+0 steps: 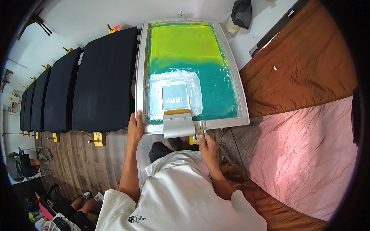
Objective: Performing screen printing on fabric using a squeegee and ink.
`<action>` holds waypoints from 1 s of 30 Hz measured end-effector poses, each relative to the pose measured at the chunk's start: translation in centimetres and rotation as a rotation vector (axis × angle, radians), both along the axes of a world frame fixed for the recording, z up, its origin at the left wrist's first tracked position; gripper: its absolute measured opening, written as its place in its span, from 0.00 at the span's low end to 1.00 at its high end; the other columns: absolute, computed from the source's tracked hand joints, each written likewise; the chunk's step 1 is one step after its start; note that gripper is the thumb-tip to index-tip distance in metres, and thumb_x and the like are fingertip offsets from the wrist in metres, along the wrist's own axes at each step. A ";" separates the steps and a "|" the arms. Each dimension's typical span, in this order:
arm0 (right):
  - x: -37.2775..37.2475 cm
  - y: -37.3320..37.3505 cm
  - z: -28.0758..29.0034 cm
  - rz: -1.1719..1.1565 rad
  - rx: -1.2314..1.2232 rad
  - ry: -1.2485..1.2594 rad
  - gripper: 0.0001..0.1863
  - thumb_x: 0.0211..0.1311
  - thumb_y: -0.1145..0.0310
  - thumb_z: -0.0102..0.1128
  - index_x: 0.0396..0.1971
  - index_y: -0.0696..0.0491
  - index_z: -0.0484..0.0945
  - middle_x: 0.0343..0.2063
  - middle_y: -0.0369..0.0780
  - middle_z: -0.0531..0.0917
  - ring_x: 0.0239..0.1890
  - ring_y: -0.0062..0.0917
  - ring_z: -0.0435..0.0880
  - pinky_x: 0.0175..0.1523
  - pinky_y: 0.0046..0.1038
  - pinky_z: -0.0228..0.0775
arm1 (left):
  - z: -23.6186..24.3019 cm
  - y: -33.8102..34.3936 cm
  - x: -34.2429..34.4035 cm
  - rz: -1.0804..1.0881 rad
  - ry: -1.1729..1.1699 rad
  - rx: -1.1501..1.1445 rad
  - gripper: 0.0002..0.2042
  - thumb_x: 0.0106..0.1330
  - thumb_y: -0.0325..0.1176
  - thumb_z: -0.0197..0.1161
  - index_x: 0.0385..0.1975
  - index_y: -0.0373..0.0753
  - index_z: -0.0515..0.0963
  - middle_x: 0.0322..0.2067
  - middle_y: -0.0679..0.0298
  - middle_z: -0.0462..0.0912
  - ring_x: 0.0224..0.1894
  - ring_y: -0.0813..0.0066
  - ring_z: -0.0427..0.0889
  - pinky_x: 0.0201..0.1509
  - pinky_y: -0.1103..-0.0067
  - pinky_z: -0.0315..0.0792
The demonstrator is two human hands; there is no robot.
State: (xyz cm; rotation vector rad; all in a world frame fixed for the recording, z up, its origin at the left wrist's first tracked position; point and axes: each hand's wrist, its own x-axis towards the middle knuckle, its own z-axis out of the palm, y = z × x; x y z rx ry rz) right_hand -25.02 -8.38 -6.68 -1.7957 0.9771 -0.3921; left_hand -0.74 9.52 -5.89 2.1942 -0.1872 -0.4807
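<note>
In front of me a screen printing frame [237, 73] with pale metal sides holds a green mesh, bright yellow-green across its far part. My left hand [135, 127] grips the frame's near left corner, thumb on top and fingers partly hidden. At the near edge, right of the middle, my right hand [208, 148] is closed on a slotted metal bracket [200, 127]. Just left of that hand, a squeegee [179, 126] with a wide metal handle rests over the near rim. White ink [195, 92] is smeared around a small pale blue printing window [175, 96] beyond the squeegee.
Several boards covered in black fabric [106, 81] stand in a row at left, with yellow clamps [99, 139] at their ends. Brown sheeting [300, 65] and a pinkish sheet [300, 146] hang at right. People sit at lower left, their legs [86, 204] on the wooden floor [77, 161].
</note>
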 end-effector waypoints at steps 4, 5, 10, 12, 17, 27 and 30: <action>-0.3 0.3 -1.0 -0.024 0.043 -0.011 0.26 0.72 0.53 0.52 0.21 0.59 0.67 0.12 0.46 0.67 0.16 0.29 0.66 0.23 0.36 0.56 | -0.4 0.1 -0.2 -0.006 -0.024 0.007 0.30 0.76 0.57 0.39 0.48 0.29 0.72 0.39 0.41 0.81 0.42 0.50 0.81 0.50 0.63 0.72; -0.3 0.3 -1.2 -0.023 0.039 -0.017 0.26 0.72 0.53 0.52 0.21 0.59 0.67 0.12 0.46 0.67 0.16 0.29 0.66 0.23 0.36 0.56 | -0.7 0.2 -0.1 -0.003 -0.032 0.005 0.30 0.76 0.57 0.39 0.48 0.30 0.72 0.39 0.41 0.81 0.42 0.49 0.81 0.50 0.63 0.72; -0.1 0.2 -1.1 -0.024 0.038 -0.018 0.26 0.72 0.53 0.52 0.21 0.59 0.67 0.13 0.47 0.68 0.16 0.31 0.67 0.24 0.37 0.57 | -0.3 0.1 -0.1 0.002 0.003 -0.004 0.30 0.76 0.57 0.39 0.48 0.30 0.72 0.39 0.40 0.81 0.42 0.47 0.81 0.50 0.63 0.72; -0.1 0.1 -0.8 -0.012 0.016 -0.004 0.25 0.72 0.53 0.52 0.21 0.59 0.68 0.13 0.47 0.68 0.17 0.32 0.68 0.24 0.37 0.58 | -0.1 0.0 -0.1 0.010 0.020 0.002 0.30 0.76 0.57 0.39 0.49 0.30 0.72 0.39 0.41 0.81 0.42 0.48 0.81 0.50 0.63 0.72; -0.3 0.0 -1.9 0.004 -0.069 -0.030 0.25 0.73 0.50 0.49 0.22 0.55 0.70 0.12 0.33 0.69 0.16 0.17 0.68 0.22 0.26 0.58 | -0.2 0.0 0.0 -0.003 -0.013 -0.001 0.31 0.76 0.57 0.39 0.48 0.30 0.72 0.38 0.41 0.81 0.42 0.50 0.81 0.50 0.64 0.72; -0.5 -0.1 -2.4 0.016 -0.024 -0.044 0.23 0.74 0.51 0.49 0.23 0.53 0.69 0.12 0.31 0.68 0.16 0.15 0.68 0.21 0.24 0.58 | -0.1 -0.1 -0.1 0.011 -0.014 -0.007 0.31 0.76 0.57 0.39 0.48 0.29 0.72 0.39 0.40 0.81 0.43 0.48 0.81 0.50 0.64 0.72; -0.5 -0.1 -2.5 0.018 -0.012 -0.051 0.23 0.74 0.51 0.49 0.23 0.53 0.69 0.13 0.31 0.68 0.16 0.15 0.68 0.21 0.23 0.58 | -0.8 0.1 0.0 0.004 -0.022 0.001 0.30 0.76 0.57 0.39 0.48 0.29 0.72 0.40 0.39 0.81 0.45 0.45 0.81 0.51 0.63 0.71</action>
